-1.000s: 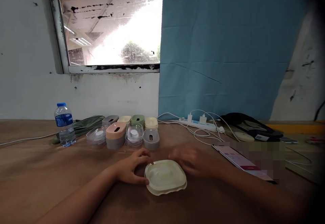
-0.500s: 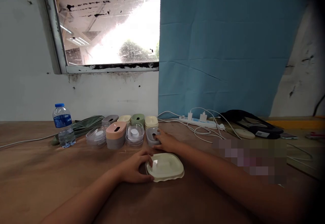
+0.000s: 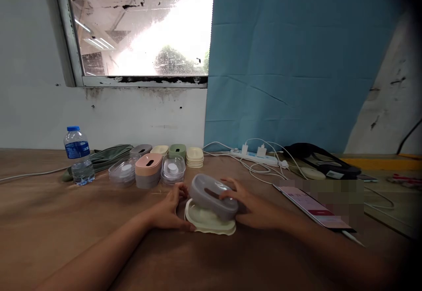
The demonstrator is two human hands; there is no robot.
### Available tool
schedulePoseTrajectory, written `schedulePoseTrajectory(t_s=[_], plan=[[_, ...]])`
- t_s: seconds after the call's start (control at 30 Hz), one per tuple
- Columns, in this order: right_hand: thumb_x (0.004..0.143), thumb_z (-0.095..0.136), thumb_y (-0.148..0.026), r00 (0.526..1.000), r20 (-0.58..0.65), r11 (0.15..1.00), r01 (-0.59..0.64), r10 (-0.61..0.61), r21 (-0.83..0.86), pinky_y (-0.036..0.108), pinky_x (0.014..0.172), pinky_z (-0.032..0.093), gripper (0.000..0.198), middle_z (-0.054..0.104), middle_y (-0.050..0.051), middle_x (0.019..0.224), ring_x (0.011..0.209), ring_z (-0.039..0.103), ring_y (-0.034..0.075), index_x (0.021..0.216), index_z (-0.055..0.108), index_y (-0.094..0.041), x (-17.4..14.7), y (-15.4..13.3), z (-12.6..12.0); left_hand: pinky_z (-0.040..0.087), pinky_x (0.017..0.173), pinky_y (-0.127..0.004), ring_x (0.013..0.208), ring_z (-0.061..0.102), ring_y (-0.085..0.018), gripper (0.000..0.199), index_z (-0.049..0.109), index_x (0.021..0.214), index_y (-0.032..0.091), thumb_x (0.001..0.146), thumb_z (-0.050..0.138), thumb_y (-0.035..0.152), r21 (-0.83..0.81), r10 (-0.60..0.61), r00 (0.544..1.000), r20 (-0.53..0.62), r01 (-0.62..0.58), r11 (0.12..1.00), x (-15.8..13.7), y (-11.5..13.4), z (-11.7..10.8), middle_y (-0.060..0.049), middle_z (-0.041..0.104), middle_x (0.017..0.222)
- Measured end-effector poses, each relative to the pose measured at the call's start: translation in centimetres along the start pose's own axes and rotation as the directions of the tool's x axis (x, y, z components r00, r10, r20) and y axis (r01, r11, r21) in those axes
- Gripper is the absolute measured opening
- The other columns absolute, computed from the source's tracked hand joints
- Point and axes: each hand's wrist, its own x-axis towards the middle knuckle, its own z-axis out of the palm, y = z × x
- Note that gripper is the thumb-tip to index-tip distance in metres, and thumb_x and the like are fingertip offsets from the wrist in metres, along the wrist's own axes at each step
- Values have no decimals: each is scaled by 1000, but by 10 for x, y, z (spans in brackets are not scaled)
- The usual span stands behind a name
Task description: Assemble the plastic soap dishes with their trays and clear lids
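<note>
Head: grey container (image 3: 207,201) in right fingers (image 3: 231,193)

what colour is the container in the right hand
The container is grey, seen best in the head view.

Workshop-like room: stained wall (image 3: 141,115), battered window frame (image 3: 145,81), power strip (image 3: 255,156).

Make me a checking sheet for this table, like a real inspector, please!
Surface: brown tabletop.
Things in use: grey slotted container, tilted over shallow cream piece; contact unclear.
Clutter: water bottle, pink-and-grey container, phone.
Hands: right hand grips grey slotted container; left hand has its thumb at the cream piece's edge.
Cables: white cables, loosely looped near power strip.
Surroundings: window, white wall, blue curtain.
</note>
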Motion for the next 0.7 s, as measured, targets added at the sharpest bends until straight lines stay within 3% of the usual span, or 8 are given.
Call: schedulePoseTrajectory(t_s=[0.17, 0.23, 0.37, 0.5, 0.6, 0.7], plan=[[69, 46, -4, 998, 45, 996, 41, -45, 77, 39, 104, 29, 48, 27, 3, 138, 127, 32, 24, 110, 56, -27, -2, 3, 15, 34, 100, -45, 116, 42, -24, 92, 14, 125, 23, 58, 75, 35, -7, 56, 998, -20, -56, 998, 0, -2, 1, -14, 35, 124], [70, 44, -4, 998, 65, 995, 12, -18, 97, 40, 104, 29, 52, 24, 2, 140, 127, 32, 24, 115, 53, -29, -4, 4, 16, 35, 99, -45, 116, 41, -25, 87, 21, 125, 24, 58, 75, 34, 47, 96, 995, -13, -95, 994, 0, 1, 0, -12, 36, 124], [69, 50, -10, 983, 183, 995, -22, 3, 100, 37, 102, 32, 66, 12, 1, 146, 127, 33, 24, 130, 38, -33, -10, 5, 16, 39, 95, -40, 111, 43, -24, 60, 44, 114, 23, 61, 72, 31, 185, 122, 992, 20, -124, 975, 0, 9, -2, -8, 37, 121], [70, 61, -29, 972, 226, 993, -78, 57, 85, 41, 102, 30, 80, 1, 4, 149, 131, 24, 30, 139, 21, -31, -13, 8, 18, 39, 93, -40, 110, 43, -26, 60, 46, 115, 22, 63, 70, 38, 294, 164, 986, 25, -164, 941, 0, 12, -6, -9, 42, 121], [71, 64, -39, 975, 218, 996, -56, 38, 77, 44, 104, 25, 89, 0, 6, 149, 133, 18, 31, 141, 11, -30, -13, 10, 19, 33, 97, -41, 112, 42, -26, 42, 44, 118, 21, 79, 54, 34, 476, 252, 958, -137, -159, 865, 2, 8, -14, -11, 47, 120], [71, 64, -43, 977, 211, 997, -39, 24, 70, 44, 104, 25, 90, -1, 6, 149, 133, 17, 30, 142, 10, -30, -13, 11, 18, 27, 99, -42, 115, 42, -23, 33, 44, 120, 20, 88, 36, 17, 641, 319, 888, -330, -37, 767, 6, -6, -26, -10, 49, 122]])
